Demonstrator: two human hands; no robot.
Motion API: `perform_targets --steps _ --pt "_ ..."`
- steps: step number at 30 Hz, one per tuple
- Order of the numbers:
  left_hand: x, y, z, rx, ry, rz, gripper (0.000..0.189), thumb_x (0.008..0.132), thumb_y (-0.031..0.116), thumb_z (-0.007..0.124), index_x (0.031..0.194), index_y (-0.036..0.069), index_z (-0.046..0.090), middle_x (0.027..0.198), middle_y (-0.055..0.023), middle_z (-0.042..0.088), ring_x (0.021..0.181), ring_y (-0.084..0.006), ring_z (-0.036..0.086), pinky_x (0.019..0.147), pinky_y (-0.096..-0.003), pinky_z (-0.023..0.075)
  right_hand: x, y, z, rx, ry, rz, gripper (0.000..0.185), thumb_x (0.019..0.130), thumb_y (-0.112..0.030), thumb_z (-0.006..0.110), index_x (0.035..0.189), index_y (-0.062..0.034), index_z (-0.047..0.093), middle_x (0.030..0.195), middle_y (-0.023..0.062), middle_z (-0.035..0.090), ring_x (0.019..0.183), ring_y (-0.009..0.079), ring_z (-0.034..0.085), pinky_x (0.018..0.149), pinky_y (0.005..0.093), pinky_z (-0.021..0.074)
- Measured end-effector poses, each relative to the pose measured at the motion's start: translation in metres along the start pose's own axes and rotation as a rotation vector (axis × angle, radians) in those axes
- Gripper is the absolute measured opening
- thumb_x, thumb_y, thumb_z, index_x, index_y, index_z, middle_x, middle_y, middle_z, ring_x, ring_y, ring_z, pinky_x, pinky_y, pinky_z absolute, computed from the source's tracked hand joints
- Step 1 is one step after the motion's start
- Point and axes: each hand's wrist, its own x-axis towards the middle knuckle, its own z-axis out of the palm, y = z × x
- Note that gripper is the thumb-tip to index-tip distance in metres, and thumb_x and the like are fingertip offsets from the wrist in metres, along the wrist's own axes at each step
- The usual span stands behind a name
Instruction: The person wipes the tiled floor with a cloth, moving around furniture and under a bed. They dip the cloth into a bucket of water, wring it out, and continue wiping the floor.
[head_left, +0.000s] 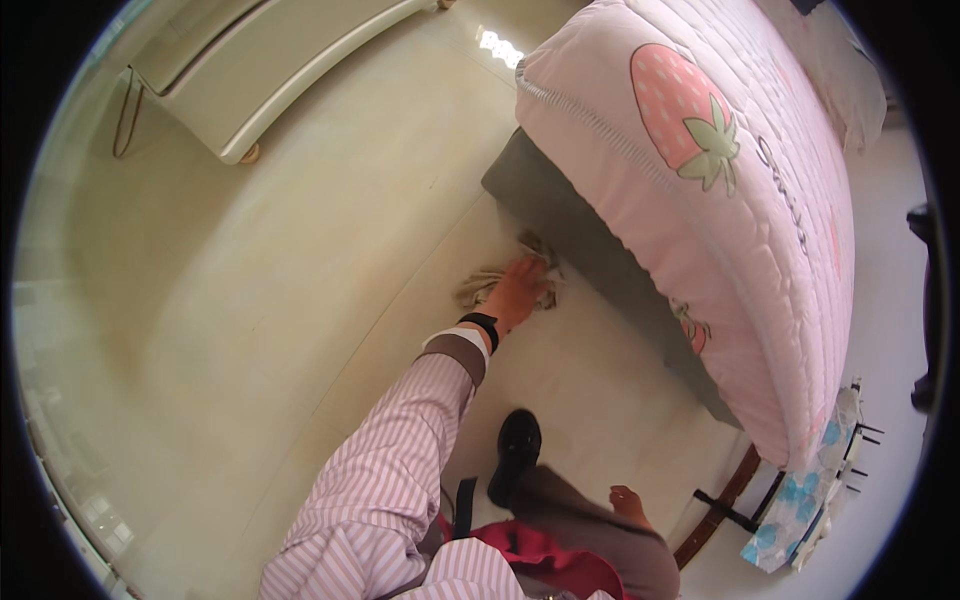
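My left hand (519, 289), with a black band at the wrist and a striped sleeve, presses down on a crumpled brown and white cloth (478, 288) on the pale floor. The cloth bunches out on both sides of the palm, and my fingertips are partly blurred. Just beyond lies the grey base (592, 240) of a bed, with a pink strawberry-print quilted cover (750, 247) over it. Low on the right, beside my bent knee, my right hand (630, 504) shows only in part; whether it holds anything is hidden.
A pale cabinet (247, 82) on small feet stands at the upper left, a looped cord hanging by its corner. My black shoe (517, 450) rests on the floor below the cloth. At the lower right is a rack with dark bars and a blue-dotted cover (795, 495).
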Motion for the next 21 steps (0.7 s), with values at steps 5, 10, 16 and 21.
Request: perform_targets --steps 5,10,16,21 --pt "0.060 -0.021 -0.019 0.114 0.230 -0.112 0.046 0.082 0.018 0.053 0.128 0.014 0.052 0.143 -0.0078 0.038 0.134 -0.0260 0.028 0.113 -0.0450 0.0164 0.038 -0.024 -0.006 -0.633 -0.075 -0.601 0.012 0.078 -0.014 0.059 0.088 -0.0077 0.064 0.101 0.0097 0.065 0.090 0.0264 0.064 0.076 0.0354 0.0535" --pt "0.033 -0.094 -0.034 0.050 0.123 -0.152 0.044 0.082 0.024 0.055 0.126 0.022 0.053 0.139 -0.0047 0.043 0.133 -0.0219 0.031 0.110 -0.0506 0.0177 0.047 -0.041 -0.015 -0.500 -0.137 -0.524 0.014 0.078 -0.017 0.060 0.087 -0.0086 0.065 0.100 0.0104 0.065 0.088 0.0272 0.063 0.076 0.0362 0.0536" --pt "-0.014 -0.144 -0.054 0.198 0.177 -0.420 0.036 0.082 0.023 0.058 0.118 0.021 0.057 0.132 -0.0045 0.048 0.128 -0.0281 0.036 0.105 -0.0574 0.0224 0.063 -0.040 -0.009 -0.580 -0.121 -0.593 0.015 0.079 -0.018 0.059 0.089 -0.0085 0.065 0.099 0.0108 0.065 0.088 0.0273 0.064 0.076 0.0359 0.0536" --pt "-0.009 -0.169 -0.057 0.233 0.348 -0.479 0.034 0.076 0.012 0.060 0.110 0.010 0.057 0.125 -0.0116 0.051 0.122 -0.0307 0.040 0.100 -0.0552 0.0286 0.062 -0.022 0.002 -0.536 -0.148 -0.372 0.020 0.082 -0.018 0.058 0.098 -0.0061 0.064 0.098 0.0127 0.064 0.088 0.0280 0.063 0.077 0.0341 0.0526"
